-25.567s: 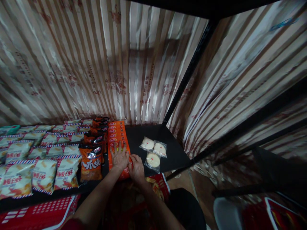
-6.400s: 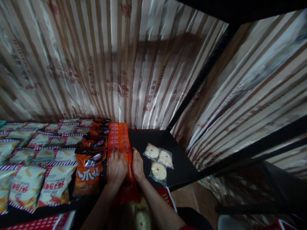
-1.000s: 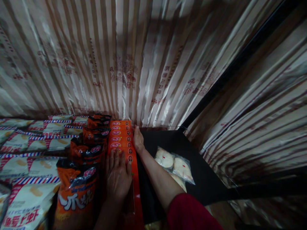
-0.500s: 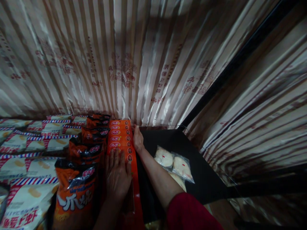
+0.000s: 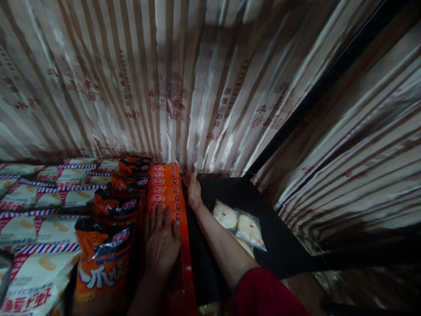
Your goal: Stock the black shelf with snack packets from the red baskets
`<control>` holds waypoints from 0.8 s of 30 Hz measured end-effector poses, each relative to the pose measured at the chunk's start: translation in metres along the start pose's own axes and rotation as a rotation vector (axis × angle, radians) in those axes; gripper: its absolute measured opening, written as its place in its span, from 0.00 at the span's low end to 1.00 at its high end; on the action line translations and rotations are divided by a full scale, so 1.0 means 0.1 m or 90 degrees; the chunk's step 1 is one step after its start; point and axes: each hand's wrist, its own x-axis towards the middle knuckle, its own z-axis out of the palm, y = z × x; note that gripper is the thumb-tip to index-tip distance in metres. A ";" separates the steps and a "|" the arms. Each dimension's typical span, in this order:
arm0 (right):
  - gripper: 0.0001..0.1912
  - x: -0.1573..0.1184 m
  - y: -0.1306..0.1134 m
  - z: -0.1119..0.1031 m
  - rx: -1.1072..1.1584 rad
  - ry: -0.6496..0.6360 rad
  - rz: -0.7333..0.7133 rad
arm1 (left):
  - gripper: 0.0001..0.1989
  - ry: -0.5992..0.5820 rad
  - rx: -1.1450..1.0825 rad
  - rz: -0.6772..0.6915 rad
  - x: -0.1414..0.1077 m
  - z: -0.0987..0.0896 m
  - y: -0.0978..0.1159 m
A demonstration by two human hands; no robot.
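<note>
A row of orange boxes (image 5: 167, 181) with round pictures and oval logos stands packed front to back. My left hand (image 5: 162, 239) lies flat on top of the nearer ones, fingers stretched away from me. Just right of the far end of the row is my right hand (image 5: 194, 191), held on edge with its fingers extended and a small gap between it and the boxes. Neither hand grips anything. Left of the boxes stand orange and black snack bags (image 5: 104, 263) in a line.
White snack bags (image 5: 62, 230) with striped tops fill the left side in rows. Clear packets of pale round food (image 5: 248, 228) lie on the black shelf (image 5: 279, 250) at right. Behind hangs a pleated curtain (image 5: 184, 87), crossed by a black post (image 5: 312, 92). A thin wire edges the shelf.
My right hand has moved a little to the right, away from the side of the orange boxes. My left hand stays where it was on top of them.
</note>
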 end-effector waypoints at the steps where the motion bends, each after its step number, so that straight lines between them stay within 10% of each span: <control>1: 0.41 -0.02 -0.02 -0.02 0.001 0.010 0.007 | 0.23 0.000 0.001 0.001 0.00 0.00 0.00; 24: 0.36 -0.30 -0.16 -0.03 -0.167 -0.044 -0.021 | 0.23 0.024 0.001 0.001 -0.02 -0.03 0.02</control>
